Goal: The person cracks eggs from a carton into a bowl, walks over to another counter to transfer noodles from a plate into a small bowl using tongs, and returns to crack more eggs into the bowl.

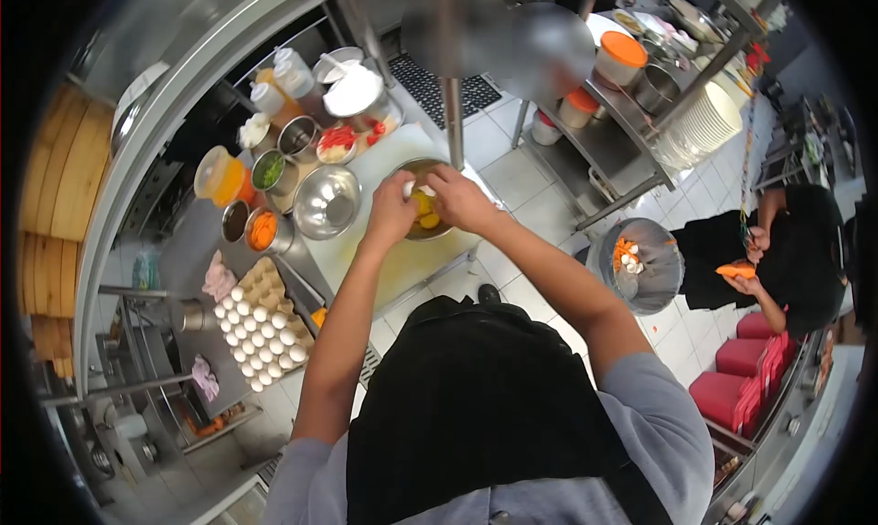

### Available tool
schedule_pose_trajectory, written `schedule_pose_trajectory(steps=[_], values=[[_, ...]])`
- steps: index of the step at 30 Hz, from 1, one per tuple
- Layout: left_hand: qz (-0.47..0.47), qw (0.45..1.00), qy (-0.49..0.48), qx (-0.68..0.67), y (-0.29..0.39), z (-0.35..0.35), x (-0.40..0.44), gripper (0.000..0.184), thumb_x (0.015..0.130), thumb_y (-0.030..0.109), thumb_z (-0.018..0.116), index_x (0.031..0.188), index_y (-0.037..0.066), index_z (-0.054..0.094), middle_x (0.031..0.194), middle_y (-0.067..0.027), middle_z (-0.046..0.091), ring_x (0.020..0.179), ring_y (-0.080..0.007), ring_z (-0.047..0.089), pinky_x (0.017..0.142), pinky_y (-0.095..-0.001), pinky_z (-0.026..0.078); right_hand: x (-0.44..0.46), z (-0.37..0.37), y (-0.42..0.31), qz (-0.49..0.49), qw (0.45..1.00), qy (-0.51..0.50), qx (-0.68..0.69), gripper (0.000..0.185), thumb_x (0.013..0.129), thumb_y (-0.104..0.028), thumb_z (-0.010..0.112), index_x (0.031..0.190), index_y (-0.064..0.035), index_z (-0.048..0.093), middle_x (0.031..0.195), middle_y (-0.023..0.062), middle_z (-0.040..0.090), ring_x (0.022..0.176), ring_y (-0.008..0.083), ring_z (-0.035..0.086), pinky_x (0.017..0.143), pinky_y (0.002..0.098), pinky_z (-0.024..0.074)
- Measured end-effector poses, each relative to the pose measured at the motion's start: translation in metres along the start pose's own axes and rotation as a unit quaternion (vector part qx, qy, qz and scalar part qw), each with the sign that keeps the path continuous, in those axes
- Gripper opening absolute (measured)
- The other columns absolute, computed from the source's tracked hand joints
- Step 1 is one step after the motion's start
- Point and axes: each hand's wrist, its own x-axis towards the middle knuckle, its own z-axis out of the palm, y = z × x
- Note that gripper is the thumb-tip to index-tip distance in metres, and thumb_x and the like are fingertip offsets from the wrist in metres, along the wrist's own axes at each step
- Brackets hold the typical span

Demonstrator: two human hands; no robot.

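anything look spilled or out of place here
A few small things. The white board has a yellowish patch in front of the bowl; spill or stain, I cannot tell. A crumpled pink cloth lies right by the egg tray, and an orange scrap seems to be on the floor.

1. Egg (408,188): a white shell, largely covered by the fingers of the left hand (389,216); it is held above the bowl. The right hand (455,198) is close beside it, and what its fingertips grip is unclear.
2. Bowl (414,166): round, metal, open side up, standing level on a pale board (402,267), its rim partly hidden behind both hands.
3. Yolks (427,220): bright yellow, several, lying together inside the bowl; their exact number is hidden.
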Motion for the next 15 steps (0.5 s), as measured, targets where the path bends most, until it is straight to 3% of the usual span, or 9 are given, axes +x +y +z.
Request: schedule_pose_trajectory(steps=[3, 4, 6, 7, 8, 10, 11, 13, 15], values=[[0.181, 0.980, 0.052, 0.066, 0.006, -0.015, -0.005, 0.039, 0.082, -0.003, 0.063, 0.120, -0.001, 0.059, 0.090, -0.0134, 0.068, 0.076, -0.0204, 0.065, 0.073, -0.0321, 0.052, 0.002, -0.014, 0.001, -0.039, 0.999, 0.001, 0.019, 0.048, 0.075, -0.001, 0.064, 0.121, -0.0084, 0.054, 0.118, 0.0171, 0.054, 0.114, 0.0370, 0.053, 0.089, 0.0433, 0.0510], [0.172, 0.981, 0.059, 0.066, 0.007, -0.015, -0.005, 0.039, 0.082, -0.003, 0.063, 0.120, -0.001, 0.059, 0.090, -0.0134, 0.068, 0.076, -0.0204, 0.065, 0.073, -0.0321, 0.052, 0.003, -0.017, -0.002, -0.045, 0.999, -0.009, 0.023, 0.048, 0.075, -0.001, 0.064, 0.121, -0.0084, 0.054, 0.118, 0.0171, 0.054, 0.114, 0.0370, 0.053, 0.089, 0.0433, 0.0510], [0.018, 0.976, -0.014, -0.217, 0.015, -0.009, -0.002, 0.031, 0.085, 0.006, 0.068, 0.114, -0.001, 0.063, 0.086, -0.0123, 0.070, 0.077, -0.0222, 0.067, 0.073, -0.0336, 0.053, 0.010, -0.020, -0.012, -0.018, 0.996, 0.028, 0.087, 0.051, 0.077, -0.004, 0.068, 0.125, -0.0082, 0.053, 0.125, 0.0176, 0.051, 0.120, 0.0368, 0.049, 0.091, 0.0424, 0.0501], [0.012, 0.973, -0.022, -0.231, 0.017, -0.006, 0.001, 0.032, 0.086, 0.011, 0.069, 0.115, -0.001, 0.063, 0.088, -0.0116, 0.071, 0.078, -0.0173, 0.066, 0.072, -0.0314, 0.053, 0.014, -0.016, -0.011, -0.036, 0.993, 0.062, 0.096, 0.048, 0.079, -0.009, 0.070, 0.125, -0.0074, 0.054, 0.119, 0.0160, 0.056, 0.107, 0.0312, 0.058, 0.083, 0.0384, 0.0522], [0.006, 0.970, -0.024, -0.241, 0.018, -0.005, 0.002, 0.035, 0.087, 0.016, 0.070, 0.116, -0.002, 0.063, 0.090, -0.0109, 0.071, 0.079, -0.0124, 0.064, 0.071, -0.0293, 0.052, 0.014, -0.013, -0.011, 0.052, 0.990, 0.048, 0.123, 0.044, 0.081, -0.010, 0.069, 0.123, -0.0061, 0.055, 0.114, 0.0142, 0.059, 0.098, 0.0265, 0.060, 0.078, 0.0355, 0.0521], [0.004, 0.972, 0.005, -0.235, 0.036, -0.020, -0.008, 0.031, 0.089, 0.016, 0.068, 0.114, -0.002, 0.064, 0.092, -0.0138, 0.072, 0.079, -0.0177, 0.067, 0.072, -0.0313, 0.053, 0.014, -0.004, -0.007, 0.168, 0.968, 0.029, 0.186, 0.034, 0.088, -0.011, 0.065, 0.120, -0.0028, 0.057, 0.098, 0.0079, 0.065, 0.078, 0.0136, 0.060, 0.066, 0.0271, 0.0497], [-0.010, 0.975, 0.033, -0.220, 0.026, -0.041, -0.017, 0.031, 0.089, 0.016, 0.068, 0.114, -0.002, 0.064, 0.092, -0.0138, 0.072, 0.079, -0.0177, 0.067, 0.072, -0.0313, 0.053, 0.011, 0.001, -0.001, 0.209, 0.921, 0.056, 0.322, 0.031, 0.091, -0.009, 0.061, 0.121, -0.0022, 0.057, 0.096, 0.0057, 0.065, 0.080, 0.0125, 0.060, 0.067, 0.0258, 0.0506], [0.057, 0.991, 0.125, 0.000, 0.015, -0.069, -0.029, 0.034, 0.089, 0.020, 0.066, 0.114, -0.003, 0.063, 0.091, -0.0156, 0.071, 0.081, -0.0248, 0.069, 0.073, -0.0345, 0.054, -0.003, -0.022, -0.007, 0.303, 0.808, 0.127, 0.489, 0.032, 0.095, -0.013, 0.055, 0.125, -0.0033, 0.053, 0.106, 0.0077, 0.062, 0.098, 0.0176, 0.063, 0.071, 0.0262, 0.0533], [0.004, 0.972, 0.233, -0.006, -0.029, -0.121, -0.054, 0.034, 0.088, 0.019, 0.065, 0.115, -0.002, 0.063, 0.091, -0.0192, 0.070, 0.085, -0.0338, 0.069, 0.075, -0.0390, 0.054, -0.038, -0.049, 0.016, 0.308, 0.762, 0.141, 0.552, 0.039, 0.095, -0.019, 0.053, 0.132, -0.0064, 0.048, 0.121, 0.0111, 0.062, 0.106, 0.0207, 0.062, 0.079, 0.0286, 0.0516]])
